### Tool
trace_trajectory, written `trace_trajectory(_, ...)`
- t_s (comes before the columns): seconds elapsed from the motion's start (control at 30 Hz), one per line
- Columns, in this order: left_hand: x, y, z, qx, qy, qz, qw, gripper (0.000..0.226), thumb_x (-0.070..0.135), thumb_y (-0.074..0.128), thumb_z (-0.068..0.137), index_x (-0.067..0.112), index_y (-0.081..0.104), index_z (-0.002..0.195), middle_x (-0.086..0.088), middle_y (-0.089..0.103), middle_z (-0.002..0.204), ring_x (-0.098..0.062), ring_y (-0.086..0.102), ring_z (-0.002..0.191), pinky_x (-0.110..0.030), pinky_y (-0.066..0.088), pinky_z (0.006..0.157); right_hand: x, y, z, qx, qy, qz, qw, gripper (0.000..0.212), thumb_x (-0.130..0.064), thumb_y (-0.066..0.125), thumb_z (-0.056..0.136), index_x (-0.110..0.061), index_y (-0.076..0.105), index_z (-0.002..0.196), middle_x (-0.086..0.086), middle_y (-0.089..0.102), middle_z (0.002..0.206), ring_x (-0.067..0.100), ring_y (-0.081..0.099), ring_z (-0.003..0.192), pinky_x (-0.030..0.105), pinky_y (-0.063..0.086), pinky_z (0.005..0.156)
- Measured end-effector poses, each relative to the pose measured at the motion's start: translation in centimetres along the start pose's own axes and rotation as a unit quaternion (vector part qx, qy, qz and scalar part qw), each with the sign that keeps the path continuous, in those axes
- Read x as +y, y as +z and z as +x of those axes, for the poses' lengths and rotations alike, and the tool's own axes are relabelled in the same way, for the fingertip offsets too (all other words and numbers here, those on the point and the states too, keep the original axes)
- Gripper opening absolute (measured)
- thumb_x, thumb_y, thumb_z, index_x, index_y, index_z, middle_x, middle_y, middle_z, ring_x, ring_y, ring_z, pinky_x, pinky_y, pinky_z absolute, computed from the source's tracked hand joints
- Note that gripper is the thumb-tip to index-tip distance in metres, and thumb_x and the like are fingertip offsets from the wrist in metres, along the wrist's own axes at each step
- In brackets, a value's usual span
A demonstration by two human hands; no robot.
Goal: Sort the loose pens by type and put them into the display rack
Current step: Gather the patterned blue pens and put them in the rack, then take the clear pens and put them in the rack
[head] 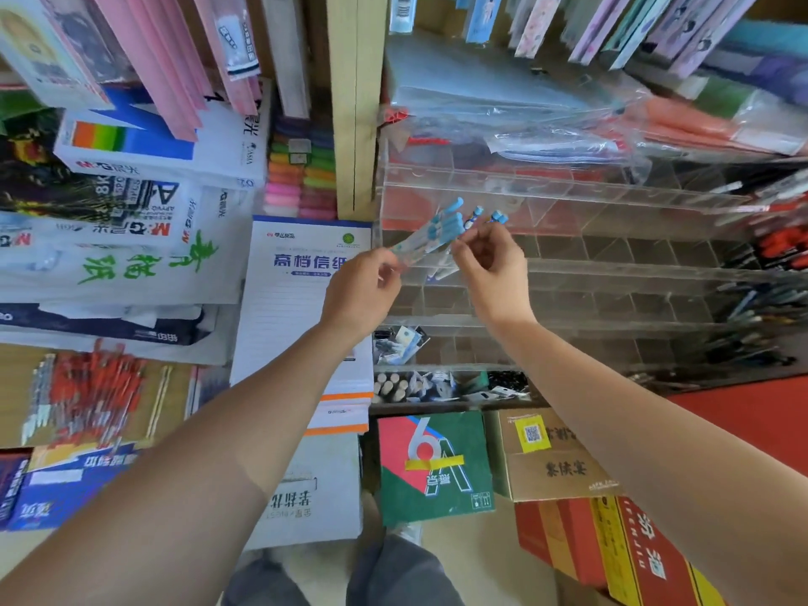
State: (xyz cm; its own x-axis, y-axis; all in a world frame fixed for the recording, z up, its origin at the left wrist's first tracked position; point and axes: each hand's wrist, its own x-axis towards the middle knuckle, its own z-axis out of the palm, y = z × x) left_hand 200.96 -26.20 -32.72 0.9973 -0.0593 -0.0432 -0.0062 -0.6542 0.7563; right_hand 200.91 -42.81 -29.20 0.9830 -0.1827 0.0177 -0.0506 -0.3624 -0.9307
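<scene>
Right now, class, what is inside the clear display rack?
In the display rack, dark pens fill right-hand cells; small packaged items sit lower left. The left hand, right hand and the blue-capped pens they hold cover some cells behind them.

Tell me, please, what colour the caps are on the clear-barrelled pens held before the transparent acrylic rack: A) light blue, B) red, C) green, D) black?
A: the clear-barrelled pens gripped by the left hand and pinched by the right hand end in light blue caps.

Paper reams [161,142] stacked left — a lined letter pad [297,290] beside them; green box [454,487], cardboard box [564,470] below.
</scene>
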Motion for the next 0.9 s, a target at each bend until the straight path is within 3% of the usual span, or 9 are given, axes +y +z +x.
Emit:
trace_trajectory(0.13,-3.8,-4.0,-2.3,0.056,-0.033,-0.026,0.998,0.009,0.019,0.055,0.090,0.020,0.062,0.097,0.010,0.059,0.076,-0.016,0.060,0.070,-0.032,0.046,0.067,-3.3,6.3,-3.5,-0.100,-0.019,0.039,0.994,0.013,-0.009,0.059,0.092,-0.009,0.057,0.079,0.001,0.054,0.064,0.010,0.049,0.059,0.023,0.042,0.058)
trace_trajectory(0.23,-8.6,-8.3,-4.4,0.095,-0.058,-0.023,0.994,0.008,0.021,0.057,0.089,0.019,0.062,0.095,0.007,0.059,0.074,-0.017,0.058,0.068,-0.027,0.038,0.060,-5.7,12.9,-6.5,-0.153,-0.015,0.063,0.986,0.014,-0.009,0.058,0.093,-0.006,0.058,0.079,0.001,0.055,0.064,0.009,0.053,0.058,0.019,0.042,0.057)
trace_trajectory(0.3,-12.7,-11.5,-6.1,0.095,-0.060,-0.019,0.993,0.010,0.021,0.057,0.090,0.017,0.062,0.097,0.007,0.062,0.077,-0.014,0.057,0.070,-0.025,0.035,0.059,-6.8,18.0,-8.5,-0.176,-0.014,0.072,0.982,0.017,-0.008,0.058,0.091,-0.013,0.058,0.075,-0.001,0.056,0.064,0.012,0.054,0.061,0.020,0.042,0.057)
trace_trajectory(0.47,-25.0,-19.2,-10.4,0.050,-0.093,-0.008,0.994,0.011,0.022,0.059,0.091,0.015,0.063,0.099,0.006,0.065,0.084,-0.017,0.062,0.079,-0.029,0.046,0.066,-8.3,31.6,-13.6,-0.213,0.031,0.058,0.975,0.019,-0.008,0.058,0.092,-0.015,0.059,0.074,-0.010,0.058,0.058,0.001,0.052,0.053,0.017,0.041,0.054)
trace_trajectory(0.6,-34.4,-23.8,-13.8,-0.003,-0.139,0.005,0.990,0.011,0.016,0.056,0.093,0.011,0.063,0.100,-0.006,0.069,0.095,-0.026,0.065,0.086,-0.037,0.050,0.073,-6.5,41.0,-16.7,-0.232,0.102,0.004,0.967,0.015,-0.013,0.059,0.092,-0.013,0.060,0.077,-0.002,0.059,0.060,0.009,0.053,0.054,0.030,0.046,0.057)
trace_trajectory(0.7,-40.4,-25.9,-15.9,-0.031,-0.182,0.024,0.983,0.014,0.018,0.053,0.095,0.012,0.062,0.103,-0.004,0.068,0.102,-0.025,0.062,0.092,-0.037,0.049,0.078,-4.2,45.7,-18.3,-0.247,0.131,-0.055,0.958,0.015,-0.015,0.060,0.091,-0.018,0.060,0.076,-0.004,0.061,0.060,0.002,0.052,0.050,0.025,0.047,0.058)
trace_trajectory(0.8,-45.2,-26.9,-17.2,-0.047,-0.224,0.049,0.972,0.015,0.019,0.050,0.097,0.015,0.062,0.103,-0.001,0.068,0.103,-0.022,0.061,0.091,-0.031,0.043,0.072,-2.0,49.3,-19.6,-0.271,0.155,-0.095,0.945,0.011,-0.017,0.062,0.091,-0.017,0.060,0.080,-0.001,0.064,0.065,0.014,0.057,0.058,0.033,0.048,0.061)
trace_trajectory(0.9,-49.2,-27.2,-18.0,-0.055,-0.276,0.052,0.958,0.014,0.018,0.050,0.096,0.015,0.063,0.100,-0.004,0.067,0.102,-0.026,0.061,0.092,-0.035,0.046,0.075,0.0,52.4,-20.6,-0.297,0.171,-0.117,0.932,0.007,-0.020,0.062,0.092,-0.015,0.061,0.087,0.004,0.066,0.075,0.016,0.057,0.062,0.028,0.046,0.059)
